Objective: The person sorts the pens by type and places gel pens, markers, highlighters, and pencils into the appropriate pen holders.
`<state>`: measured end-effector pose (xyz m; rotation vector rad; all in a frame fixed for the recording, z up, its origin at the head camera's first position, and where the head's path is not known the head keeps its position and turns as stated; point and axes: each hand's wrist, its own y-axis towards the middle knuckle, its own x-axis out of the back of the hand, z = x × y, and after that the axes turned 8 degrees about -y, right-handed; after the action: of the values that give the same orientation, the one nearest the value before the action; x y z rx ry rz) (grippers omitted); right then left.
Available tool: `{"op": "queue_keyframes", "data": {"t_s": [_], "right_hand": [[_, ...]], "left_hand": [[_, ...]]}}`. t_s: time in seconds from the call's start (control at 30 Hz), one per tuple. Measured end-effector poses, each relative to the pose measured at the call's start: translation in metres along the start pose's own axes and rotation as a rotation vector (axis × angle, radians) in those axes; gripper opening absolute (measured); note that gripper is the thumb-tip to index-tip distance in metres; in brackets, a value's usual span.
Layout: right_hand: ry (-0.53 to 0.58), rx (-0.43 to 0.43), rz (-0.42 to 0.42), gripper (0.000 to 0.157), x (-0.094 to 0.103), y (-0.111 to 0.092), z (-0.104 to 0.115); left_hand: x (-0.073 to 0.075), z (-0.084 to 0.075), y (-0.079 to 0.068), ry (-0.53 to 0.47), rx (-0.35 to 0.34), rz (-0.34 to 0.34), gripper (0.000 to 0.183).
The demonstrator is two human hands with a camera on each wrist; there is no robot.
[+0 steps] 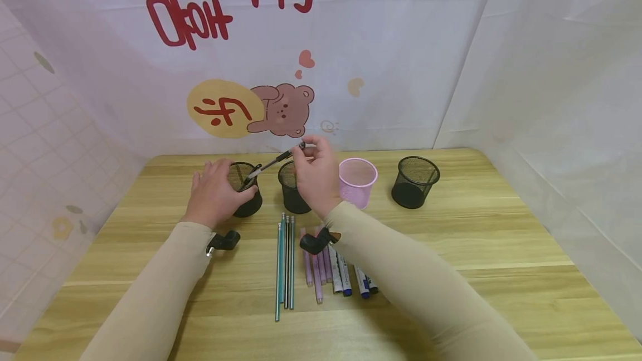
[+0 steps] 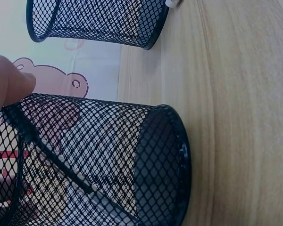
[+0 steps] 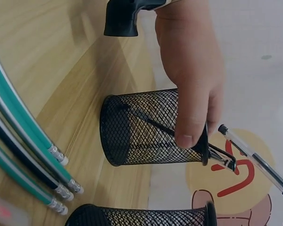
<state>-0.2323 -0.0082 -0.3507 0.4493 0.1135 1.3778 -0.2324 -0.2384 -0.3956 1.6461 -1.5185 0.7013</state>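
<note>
My left hand [image 1: 213, 191] grips the leftmost black mesh pen cup [image 1: 249, 205] at its rim, thumb on the near side. A pen [image 2: 73, 174] with a black and clear barrel leans inside that cup; its upper end sticks out past the rim in the right wrist view. Between the fingertips of my right hand [image 1: 318, 174] is another pen [image 3: 254, 157], clear with a black section. It slants down to the left, its far end close to the cup's mouth. In the right wrist view that end is apart from the rim.
Right of the gripped cup stand a second black mesh cup [image 1: 295, 196], a pink one [image 1: 357, 185] and another black one [image 1: 415, 185]. Pencils [image 1: 286, 266], pale purple pens [image 1: 317, 272] and white markers [image 1: 361, 282] lie in front, partly under my right arm.
</note>
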Motion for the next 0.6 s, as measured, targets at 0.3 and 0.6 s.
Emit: {"op": "queue_keyframes", "data": {"t_s": [0.3, 0.6], "right_hand": [[-0.155, 0.047, 0.012, 0.023, -0.010, -0.004, 0.003], [-0.197, 0.072, 0.037, 0.019, -0.016, -0.009, 0.003]], "left_hand": [[-0.001, 0.002, 0.001, 0.006, -0.002, -0.004, 0.090], [0.000, 0.002, 0.001, -0.003, 0.000, -0.002, 0.089]]}}
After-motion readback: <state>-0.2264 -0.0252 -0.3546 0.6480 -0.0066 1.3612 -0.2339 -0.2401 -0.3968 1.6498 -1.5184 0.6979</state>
